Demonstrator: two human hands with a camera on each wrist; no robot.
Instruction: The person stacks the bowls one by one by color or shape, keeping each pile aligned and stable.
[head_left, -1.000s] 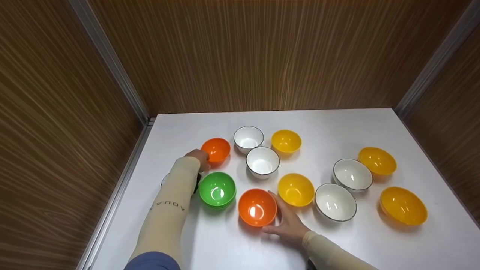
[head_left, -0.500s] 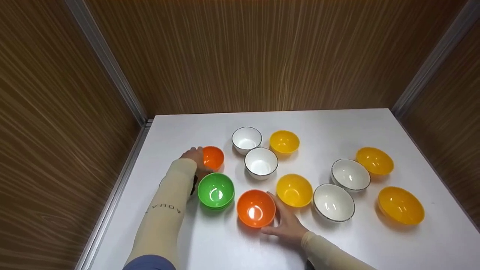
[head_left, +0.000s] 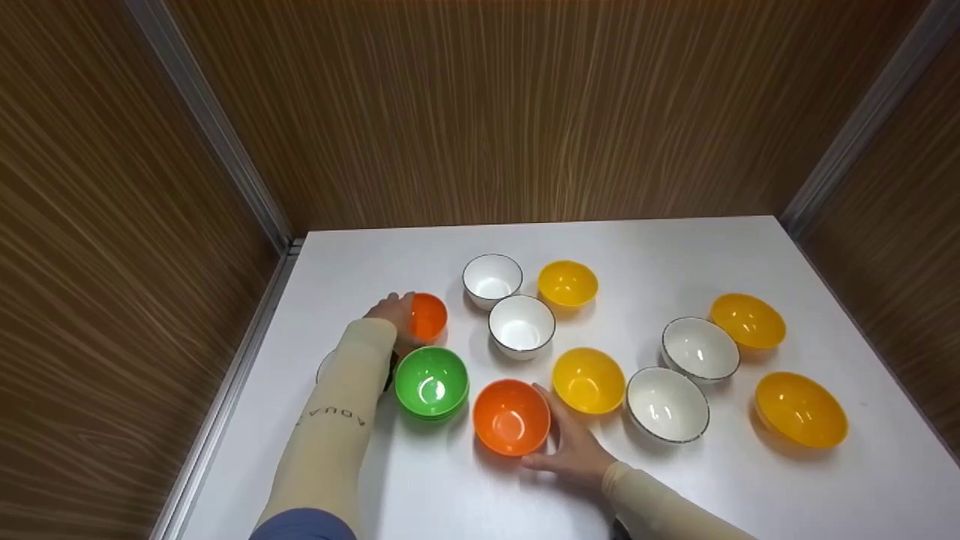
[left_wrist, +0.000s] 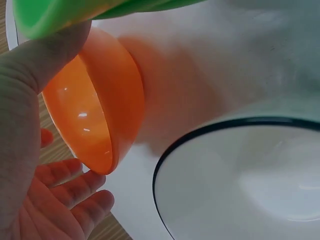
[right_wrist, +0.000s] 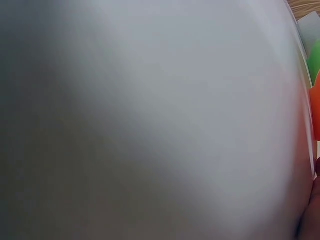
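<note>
My left hand (head_left: pixel 392 315) holds the far orange bowl (head_left: pixel 430 316) by its left side, just behind the green bowls (head_left: pixel 433 381). In the left wrist view, the thumb (left_wrist: pixel 47 52) lies at one side of this bowl's rim and the fingertips (left_wrist: pixel 102 202) reach the opposite side. My right hand (head_left: pixel 574 450) grips the near orange bowl (head_left: pixel 512 418) from the right, thumb at the front and fingers behind. That bowl stands upright, right of the green stack. Only a sliver of the right hand (right_wrist: pixel 312 210) shows in the right wrist view.
Two white bowls (head_left: pixel 522 324) and a yellow bowl (head_left: pixel 568 284) stand behind. Another yellow bowl (head_left: pixel 589 381) sits beside the right hand. Further right are white bowls (head_left: pixel 667 405) and yellow bowls (head_left: pixel 801 410). My left forearm partly covers a white bowl (left_wrist: pixel 240 180). Wood-grain panels (head_left: pixel 525 112) surround the table.
The far orange bowl has moved toward me and slightly left with my left hand, ending close behind the green bowls. My right hand and its bowl have stayed in place.
</note>
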